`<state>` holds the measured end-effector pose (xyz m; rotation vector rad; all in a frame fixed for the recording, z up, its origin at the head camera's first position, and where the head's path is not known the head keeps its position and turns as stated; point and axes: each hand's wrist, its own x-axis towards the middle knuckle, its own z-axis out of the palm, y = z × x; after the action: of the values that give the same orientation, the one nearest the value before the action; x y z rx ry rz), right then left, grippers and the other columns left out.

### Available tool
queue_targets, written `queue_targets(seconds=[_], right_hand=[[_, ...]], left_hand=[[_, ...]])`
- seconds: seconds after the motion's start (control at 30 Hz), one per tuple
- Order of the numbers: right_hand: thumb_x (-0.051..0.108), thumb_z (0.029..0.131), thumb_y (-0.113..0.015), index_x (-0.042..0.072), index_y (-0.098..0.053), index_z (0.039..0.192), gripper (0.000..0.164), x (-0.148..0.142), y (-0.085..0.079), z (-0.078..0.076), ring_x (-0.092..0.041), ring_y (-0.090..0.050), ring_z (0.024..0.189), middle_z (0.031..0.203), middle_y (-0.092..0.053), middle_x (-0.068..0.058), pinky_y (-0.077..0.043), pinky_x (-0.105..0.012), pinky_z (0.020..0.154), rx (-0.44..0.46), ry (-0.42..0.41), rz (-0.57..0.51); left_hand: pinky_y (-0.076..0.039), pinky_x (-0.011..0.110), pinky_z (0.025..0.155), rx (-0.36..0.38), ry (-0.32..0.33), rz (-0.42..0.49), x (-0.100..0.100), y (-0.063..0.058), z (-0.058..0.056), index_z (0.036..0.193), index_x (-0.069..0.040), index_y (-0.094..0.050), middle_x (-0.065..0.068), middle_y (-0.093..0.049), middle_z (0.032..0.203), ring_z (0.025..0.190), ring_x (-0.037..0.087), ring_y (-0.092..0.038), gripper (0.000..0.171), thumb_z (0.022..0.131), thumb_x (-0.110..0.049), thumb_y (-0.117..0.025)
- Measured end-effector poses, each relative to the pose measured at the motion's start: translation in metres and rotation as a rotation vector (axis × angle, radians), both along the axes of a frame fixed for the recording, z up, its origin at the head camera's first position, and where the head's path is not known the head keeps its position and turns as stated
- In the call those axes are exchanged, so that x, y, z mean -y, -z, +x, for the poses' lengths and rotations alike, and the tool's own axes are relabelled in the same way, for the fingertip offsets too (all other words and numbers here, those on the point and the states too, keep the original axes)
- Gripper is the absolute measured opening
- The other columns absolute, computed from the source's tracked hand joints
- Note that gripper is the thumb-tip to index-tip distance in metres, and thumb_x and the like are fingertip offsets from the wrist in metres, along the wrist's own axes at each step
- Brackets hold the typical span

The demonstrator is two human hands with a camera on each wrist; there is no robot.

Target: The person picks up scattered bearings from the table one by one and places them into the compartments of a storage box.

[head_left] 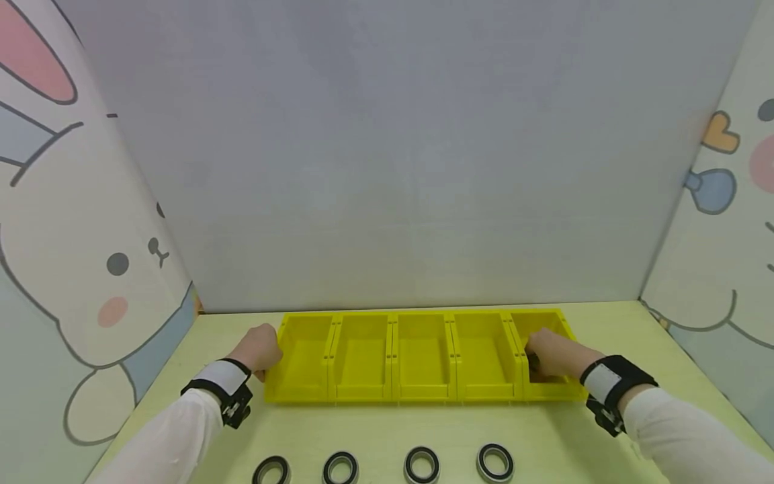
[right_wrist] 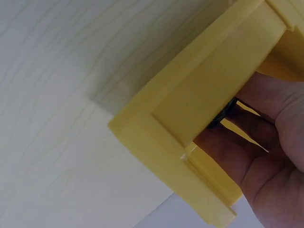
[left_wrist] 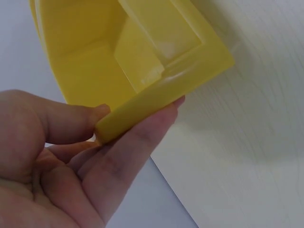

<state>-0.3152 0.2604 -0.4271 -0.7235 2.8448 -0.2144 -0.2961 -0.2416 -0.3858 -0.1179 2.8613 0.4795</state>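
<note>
A row of joined yellow bins (head_left: 426, 391) stands on the table, with several compartments side by side. At its left end my left hand (head_left: 259, 348) pinches the outer wall, the thumb (left_wrist: 80, 121) on the inner side and the fingers outside in the left wrist view. My right hand (head_left: 555, 351) reaches down into the rightmost bin and holds a dark round-edged piece (right_wrist: 222, 114) between thumb and fingers. Most of this piece is hidden by the fingers and the bin's front wall; its dark edge resembles the ball bearings on the table.
Several ball bearings (head_left: 422, 464) with black seals lie spaced out in a line on the pale wooden table (head_left: 375, 427), in front of the bins. A grey panel (head_left: 399, 168) rises behind, and side panels (head_left: 91, 269) with cartoon prints flank the table.
</note>
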Motion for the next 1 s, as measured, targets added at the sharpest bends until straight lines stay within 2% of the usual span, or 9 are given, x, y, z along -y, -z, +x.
queue_targets(seconds=[0.17, 0.37, 0.43, 0.57, 0.63, 0.73, 0.83, 0.9, 1.0], right_hand=[[0.005, 0.075, -0.076, 0.008, -0.069, 0.080, 0.009, -0.001, 0.004, 0.000, -0.012, -0.046, 0.062, 0.068, -0.055, 0.002, -0.048, -0.026, 0.061, -0.031, 0.008, -0.008], [0.008, 0.076, -0.076, 0.008, -0.068, 0.083, 0.011, -0.005, 0.006, -0.002, -0.013, -0.047, 0.063, 0.069, -0.056, 0.001, -0.047, -0.026, 0.060, 0.002, 0.019, -0.013], [0.010, 0.078, -0.074, 0.006, -0.069, 0.091, 0.015, -0.006, 0.001, -0.001, -0.012, -0.051, 0.066, 0.077, -0.062, -0.001, -0.050, -0.027, 0.062, 0.018, 0.014, -0.008], [0.009, 0.086, -0.067, -0.002, -0.064, 0.114, 0.031, -0.003, -0.021, 0.006, -0.021, -0.063, 0.083, 0.101, -0.068, -0.014, -0.056, -0.039, 0.075, -0.046, 0.041, 0.033], [0.009, 0.087, -0.064, -0.005, -0.061, 0.118, 0.034, -0.001, -0.037, 0.012, -0.024, -0.065, 0.084, 0.104, -0.067, -0.018, -0.056, -0.040, 0.075, -0.123, 0.061, 0.028], [0.014, 0.090, -0.062, -0.005, -0.059, 0.120, 0.035, 0.003, -0.061, 0.026, -0.028, -0.065, 0.087, 0.107, -0.065, -0.020, -0.056, -0.042, 0.075, -0.227, 0.074, -0.040], [0.025, 0.092, -0.061, 0.004, -0.048, 0.135, 0.050, 0.009, -0.080, 0.045, -0.037, -0.059, 0.106, 0.126, -0.055, -0.022, -0.053, -0.050, 0.084, -0.295, 0.058, -0.121], [0.034, 0.092, -0.060, 0.013, -0.035, 0.145, 0.062, 0.014, -0.087, 0.059, -0.043, -0.046, 0.122, 0.144, -0.039, -0.021, -0.046, -0.058, 0.092, -0.338, 0.034, -0.162], [0.044, 0.091, -0.057, 0.025, -0.020, 0.151, 0.073, 0.020, -0.088, 0.080, -0.043, -0.020, 0.139, 0.157, -0.013, -0.013, -0.031, -0.067, 0.102, -0.387, -0.023, -0.189]], left_hand=[[-0.058, 0.030, 0.051, 0.016, -0.018, 0.009, 0.001, 0.001, -0.001, 0.091, 0.009, -0.052, 0.014, -0.058, 0.074, 0.054, 0.021, -0.065, 0.009, 0.089, 0.000, -0.051], [-0.058, 0.030, 0.051, 0.002, -0.011, 0.016, 0.000, 0.001, 0.000, 0.092, 0.010, -0.052, 0.014, -0.058, 0.074, 0.053, 0.021, -0.065, 0.009, 0.089, 0.001, -0.051], [-0.058, 0.030, 0.051, -0.004, -0.010, 0.019, 0.001, 0.001, 0.001, 0.091, 0.010, -0.052, 0.014, -0.058, 0.074, 0.052, 0.021, -0.065, 0.009, 0.089, 0.001, -0.051], [-0.058, 0.031, 0.051, 0.000, -0.019, 0.024, 0.002, 0.001, 0.002, 0.091, 0.009, -0.052, 0.014, -0.057, 0.074, 0.054, 0.021, -0.065, 0.008, 0.089, 0.001, -0.051], [-0.057, 0.029, 0.050, 0.004, -0.020, 0.023, 0.002, 0.002, 0.002, 0.092, 0.009, -0.052, 0.014, -0.057, 0.075, 0.054, 0.021, -0.065, 0.009, 0.089, 0.001, -0.051], [-0.057, 0.029, 0.049, 0.001, -0.018, 0.029, 0.002, 0.001, 0.002, 0.092, 0.009, -0.052, 0.014, -0.058, 0.075, 0.054, 0.021, -0.065, 0.009, 0.089, 0.001, -0.051], [-0.057, 0.029, 0.050, 0.002, -0.017, 0.033, 0.001, 0.001, 0.002, 0.092, 0.009, -0.052, 0.014, -0.058, 0.075, 0.054, 0.021, -0.065, 0.008, 0.089, 0.001, -0.050], [-0.057, 0.029, 0.051, 0.006, -0.018, 0.037, 0.001, 0.000, 0.002, 0.092, 0.009, -0.052, 0.014, -0.058, 0.076, 0.055, 0.021, -0.065, 0.008, 0.089, 0.001, -0.050], [-0.058, 0.029, 0.051, 0.007, -0.017, 0.039, 0.001, 0.000, 0.001, 0.093, 0.009, -0.052, 0.014, -0.058, 0.076, 0.055, 0.021, -0.065, 0.009, 0.089, 0.001, -0.051]])
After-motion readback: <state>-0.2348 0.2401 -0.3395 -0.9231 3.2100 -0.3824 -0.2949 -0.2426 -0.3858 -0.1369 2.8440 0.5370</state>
